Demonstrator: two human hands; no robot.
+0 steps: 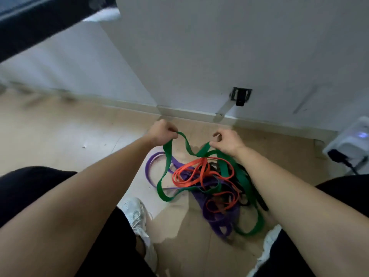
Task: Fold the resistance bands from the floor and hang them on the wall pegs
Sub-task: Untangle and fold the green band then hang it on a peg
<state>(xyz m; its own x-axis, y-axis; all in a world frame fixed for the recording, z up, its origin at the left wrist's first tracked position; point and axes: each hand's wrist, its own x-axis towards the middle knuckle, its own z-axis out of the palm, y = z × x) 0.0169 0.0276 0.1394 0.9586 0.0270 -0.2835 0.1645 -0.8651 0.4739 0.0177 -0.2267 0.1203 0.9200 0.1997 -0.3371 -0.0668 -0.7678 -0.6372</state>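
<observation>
Bare forearms (pixel 83 204) reach out over knees in black trousers (pixel 30 186), with a white shoe (pixel 135 214) planted between them on the floor (pixel 60 136). Both hands are up off the floor near its far edge, just short of the skirting. The left hand (pixel 162 134) has its fingers curled round one part of the green band (pixel 167 154), and the right hand (pixel 227 141) pinches another part of the same band between thumb and fingertips, so a short slack span sags between them. The rest of the green band trails down into the heap below, where it is looped through a purple band (pixel 211 214), a thin orange band (pixel 203 166) and a black band (pixel 261 202). I judge the step in hand to be picking the first band out of the tangle; nothing is folded or hung yet. The next move calls for lifting the green band clear, easing it out from under the orange loops, not tugging, so the others do not come up with it, then doubling it over. A black bracket (pixel 240 95) sits low on the wall (pixel 219 47); whether it is one of the pegs I cannot tell.
</observation>
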